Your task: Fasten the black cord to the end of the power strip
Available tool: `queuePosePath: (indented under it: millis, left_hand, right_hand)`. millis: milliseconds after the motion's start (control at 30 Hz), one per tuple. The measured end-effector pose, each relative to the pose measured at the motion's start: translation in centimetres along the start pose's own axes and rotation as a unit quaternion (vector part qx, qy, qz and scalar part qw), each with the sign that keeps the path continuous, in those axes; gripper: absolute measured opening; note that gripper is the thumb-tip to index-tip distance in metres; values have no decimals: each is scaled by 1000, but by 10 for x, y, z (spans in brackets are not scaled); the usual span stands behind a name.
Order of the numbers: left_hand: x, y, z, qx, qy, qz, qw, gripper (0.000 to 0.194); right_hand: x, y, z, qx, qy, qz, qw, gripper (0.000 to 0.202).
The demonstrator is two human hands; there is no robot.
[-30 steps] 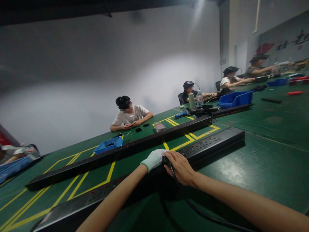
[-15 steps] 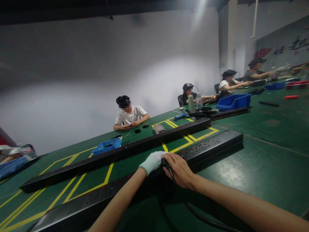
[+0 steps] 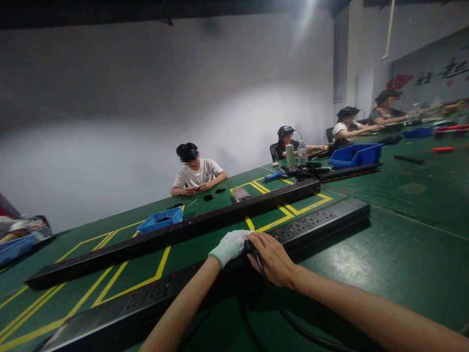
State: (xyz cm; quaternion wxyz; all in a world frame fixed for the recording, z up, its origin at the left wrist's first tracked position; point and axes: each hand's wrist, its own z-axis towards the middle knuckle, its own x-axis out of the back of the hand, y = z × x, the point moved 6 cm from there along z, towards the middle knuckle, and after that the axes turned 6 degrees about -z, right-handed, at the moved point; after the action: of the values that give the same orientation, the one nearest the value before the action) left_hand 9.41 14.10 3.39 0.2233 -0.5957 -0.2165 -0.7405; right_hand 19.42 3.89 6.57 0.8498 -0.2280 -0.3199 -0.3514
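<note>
A long black power strip (image 3: 318, 220) with rows of sockets and small red switches lies slantwise in front of me. My left hand (image 3: 231, 246), in a white glove with a mint cuff, is closed over the strip's middle; its fingertips are partly hidden. Against it, my bare right hand (image 3: 271, 256) grips a black plug (image 3: 252, 246) pressed at the strip's sockets. From the plug a black cord (image 3: 293, 322) runs down towards the bottom edge. Whether the pins are in a socket cannot be seen.
Beyond lies a second long power strip (image 3: 205, 222), parallel to mine, on the green table (image 3: 414, 234) with yellow tape lines. Blue bins (image 3: 161, 221) stand farther off. Several people sit along the far side, one person (image 3: 200, 176) opposite handling something small.
My view has shifted very slightly. Both hands stay at the same spot on the power strip, and the plug has not visibly moved.
</note>
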Motion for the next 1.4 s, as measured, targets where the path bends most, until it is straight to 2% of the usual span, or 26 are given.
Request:
queuePosePath:
  millis: [300,1067,1400]
  left_hand:
    - [1,1,1,35,-41,23,998,39]
    - [1,4,2,41,-52,27,997,40]
    - [2,5,1,37,-51,28,998,39]
  right_hand:
    - [0,0,0,-1,-14,-6,1000,41]
    - [-3,2,-1,-1,-19,-16,1000,40]
    - [-4,3,-1,3,-1,-18,1000,41]
